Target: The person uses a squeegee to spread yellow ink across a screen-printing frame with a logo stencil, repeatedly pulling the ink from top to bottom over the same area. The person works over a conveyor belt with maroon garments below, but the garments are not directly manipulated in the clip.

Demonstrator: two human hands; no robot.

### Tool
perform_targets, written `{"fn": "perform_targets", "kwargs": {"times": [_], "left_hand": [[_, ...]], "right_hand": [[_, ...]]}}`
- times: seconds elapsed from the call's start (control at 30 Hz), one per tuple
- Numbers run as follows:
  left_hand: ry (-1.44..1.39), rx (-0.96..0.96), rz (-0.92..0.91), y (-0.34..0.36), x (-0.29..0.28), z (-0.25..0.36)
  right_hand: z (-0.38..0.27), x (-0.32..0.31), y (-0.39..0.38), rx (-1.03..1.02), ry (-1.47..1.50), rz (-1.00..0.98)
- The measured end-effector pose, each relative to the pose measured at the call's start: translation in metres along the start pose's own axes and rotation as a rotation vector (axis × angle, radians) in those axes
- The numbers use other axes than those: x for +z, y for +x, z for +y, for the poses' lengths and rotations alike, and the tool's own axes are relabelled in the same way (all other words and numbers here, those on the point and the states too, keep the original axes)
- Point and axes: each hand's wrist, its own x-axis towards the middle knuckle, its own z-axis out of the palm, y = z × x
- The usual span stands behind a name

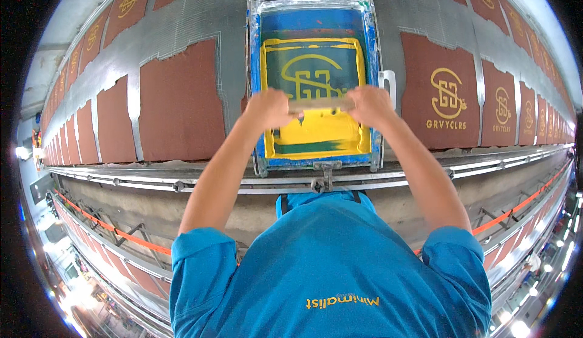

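A screen printing frame (255, 64) with blue inner borders lies on the long table in front of me. Yellow ink (316, 133) coats much of its mesh, and a design shows through the upper half. Across the mesh runs a squeegee (320, 103) with a pale handle. My left hand (269, 108) is closed round its left end, and my right hand (369, 105) grips its right end. The squeegee's blade is hidden below the handle. Fabric under the frame is mostly covered.
Brown fabric panels lie along the table; the right-hand panel (446, 92) bears a yellow print, while the left-hand panel (179, 102) is plain. A white handle (388, 86) sticks out at the frame's right. A metal rail (243, 183) follows the near edge, with a clamp (325, 177) by the frame.
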Motion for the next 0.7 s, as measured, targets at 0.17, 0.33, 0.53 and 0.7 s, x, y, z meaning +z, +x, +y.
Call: {"fn": "perform_targets", "kwargs": {"times": [0.17, 0.33, 0.53, 0.7], "left_hand": [[0.110, 0.032, 0.190, 0.082, -0.073, -0.036], [0.070, -0.052, 0.203, 0.126, -0.090, -0.044], [0.085, -0.092, 0.341, 0.125, -0.066, -0.040], [0.019, -0.103, 0.329, 0.075, -0.018, -0.025]], "right_hand": [[0.023, -0.056, 0.100, 0.062, -0.024, 0.112], [0.032, -0.048, 0.147, 0.132, -0.106, 0.229], [0.037, -0.026, 0.142, 0.089, -0.139, 0.335], [0.018, 0.011, 0.084, 0.114, -0.123, 0.251]]}}
